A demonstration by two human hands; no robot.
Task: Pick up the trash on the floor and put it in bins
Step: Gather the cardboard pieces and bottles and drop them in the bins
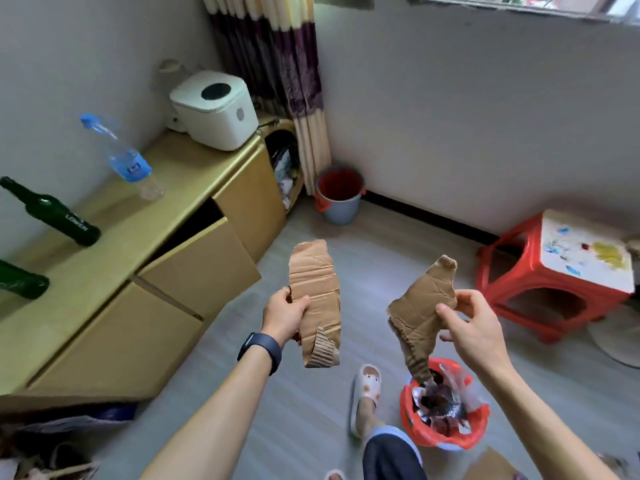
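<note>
Left hand: fingers and thumb wrapped round the middle of a cardboard strip, held upright, long axis near vertical. Right hand: thumb and fingertips pinching the upper edge of a torn scrap, which hangs downward.

The scrap's lower end sits over the open mouth of the bin, which is already fairly full; whether it touches the contents cannot be told. The strip is left of the bin, well apart. The right hand is nearer. Judgement: scrap drops first, then the strip must cross rightward and down.

A bucket stands in the far corner.
</note>
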